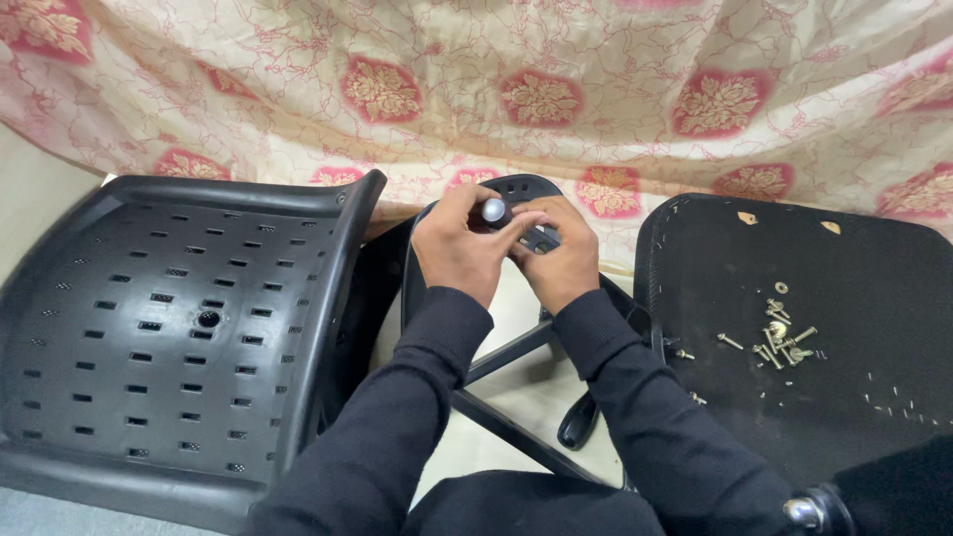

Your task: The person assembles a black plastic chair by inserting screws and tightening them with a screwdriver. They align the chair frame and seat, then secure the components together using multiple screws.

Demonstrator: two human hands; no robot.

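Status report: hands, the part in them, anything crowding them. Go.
Left hand and right hand both closed around a black chair part, silver-capped tool between them. Perforated backrest left, loose screws on seat cushion right.

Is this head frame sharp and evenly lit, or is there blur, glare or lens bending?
Head view: soft, even light, no harsh shadows; both hands, left and right, look sharp; small glare on the silver knob; the perforated chair back bows from wide-angle distortion; the screws are tiny but distinct.

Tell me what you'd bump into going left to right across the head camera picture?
Slotted black chair back → left hand → right hand → black seat cushion with a pile of screws on it.
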